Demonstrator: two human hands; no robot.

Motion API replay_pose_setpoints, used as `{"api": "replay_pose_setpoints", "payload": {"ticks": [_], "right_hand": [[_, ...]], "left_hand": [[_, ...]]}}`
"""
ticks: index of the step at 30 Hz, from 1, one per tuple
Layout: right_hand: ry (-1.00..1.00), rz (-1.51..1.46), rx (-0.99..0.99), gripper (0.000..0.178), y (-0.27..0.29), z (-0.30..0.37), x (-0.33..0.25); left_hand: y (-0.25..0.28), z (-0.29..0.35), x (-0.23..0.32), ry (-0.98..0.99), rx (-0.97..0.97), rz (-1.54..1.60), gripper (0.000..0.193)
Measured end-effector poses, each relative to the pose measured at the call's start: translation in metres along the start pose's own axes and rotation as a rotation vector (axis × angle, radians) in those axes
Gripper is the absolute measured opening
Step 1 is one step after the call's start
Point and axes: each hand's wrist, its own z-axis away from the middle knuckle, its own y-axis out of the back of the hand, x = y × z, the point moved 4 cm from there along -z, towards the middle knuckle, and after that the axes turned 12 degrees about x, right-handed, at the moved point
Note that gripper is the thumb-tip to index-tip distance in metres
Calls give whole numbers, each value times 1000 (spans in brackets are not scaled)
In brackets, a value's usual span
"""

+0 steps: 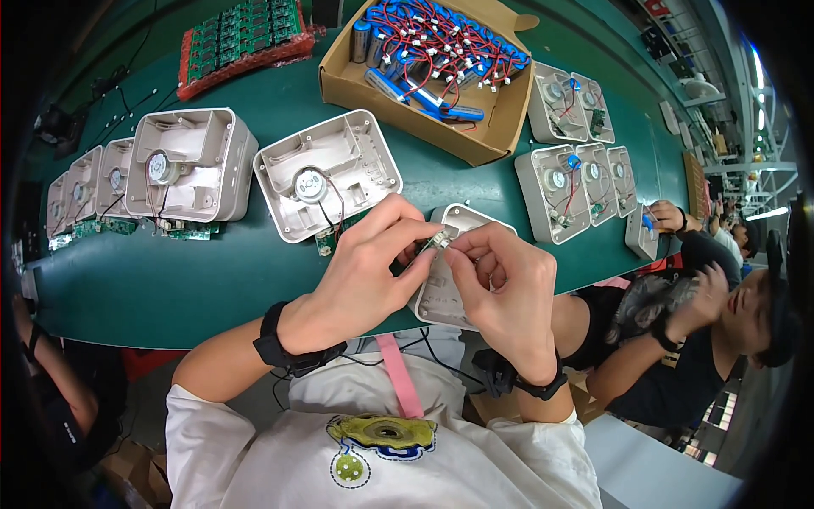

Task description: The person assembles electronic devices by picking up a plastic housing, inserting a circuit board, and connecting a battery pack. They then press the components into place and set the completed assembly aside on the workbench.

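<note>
Both my hands meet over a white plastic housing (439, 293) close to the table's near edge. A small green circuit board (437, 241) is pinched between the thumb and fingers of my left hand (369, 259). At the board's right end, my right hand (504, 284) closes thumb and forefinger on a small white connector (445, 243); whether it is seated in the board I cannot tell. My fingers cover much of both parts and part of the housing. Just left lies another open housing (280, 161) with a round motor (310, 185), wires and a board hanging at its edge.
A cardboard box (479, 144) of blue batteries with red and black leads stands at the back. More housings line the left (242, 170) and right (530, 191). Stacked circuit boards (246, 38) lie far left on red wrap. A co-worker (670, 339) sits close on my right.
</note>
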Motion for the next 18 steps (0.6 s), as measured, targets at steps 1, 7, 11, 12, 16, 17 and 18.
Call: {"api": "replay_pose_setpoints", "payload": {"ticks": [1, 7, 11, 12, 16, 17, 18], "right_hand": [[-1, 2, 1, 9, 0, 0, 0], [36, -4, 19, 9, 0, -1, 0], [78, 6, 45, 10, -1, 2, -1], [103, 10, 60, 10, -2, 3, -1], [159, 35, 76, 11, -5, 6, -2], [176, 45, 76, 12, -6, 6, -2], [178, 44, 76, 12, -6, 6, -2]], "left_hand": [[0, 0, 0, 7, -2, 6, 34], [0, -1, 2, -37, 6, 10, 28], [-1, -1, 2, -30, -2, 15, 28], [-1, -1, 2, -31, 0, 18, 29], [-1, -1, 1, -20, 0, -2, 33], [0, -1, 0, -14, 0, -14, 35], [0, -1, 0, -14, 2, -14, 35]]}}
